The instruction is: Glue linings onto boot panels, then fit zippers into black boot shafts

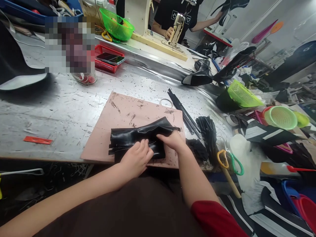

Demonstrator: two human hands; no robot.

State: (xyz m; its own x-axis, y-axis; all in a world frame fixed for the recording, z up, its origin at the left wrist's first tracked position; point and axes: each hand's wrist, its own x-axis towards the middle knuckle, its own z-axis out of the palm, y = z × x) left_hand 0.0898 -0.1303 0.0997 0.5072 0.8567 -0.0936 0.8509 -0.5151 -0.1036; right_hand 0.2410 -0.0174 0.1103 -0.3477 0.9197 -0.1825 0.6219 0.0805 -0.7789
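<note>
A black glossy leather piece (128, 134), shaped like a boot upper, lies on the pinkish board (103, 118). Strips that look like zipper tape stick out at its left end. My left hand (138, 156) presses on its lower middle, fingers bent and close together; what lies under the fingertips is hidden. On the right, my right hand (172, 141) grips the leather with the thumb on top and the other fingers out of sight beneath it. The leather is folded and raised near that hand.
Black strips (184, 112), a tape ring (166, 103) and scissors (229, 159) lie to the right. An orange-red flat tool (38, 140) is at left. Behind are a red basket (106, 67) with a phone, black boots (199, 75), and a co-worker (165, 16) at a sewing machine.
</note>
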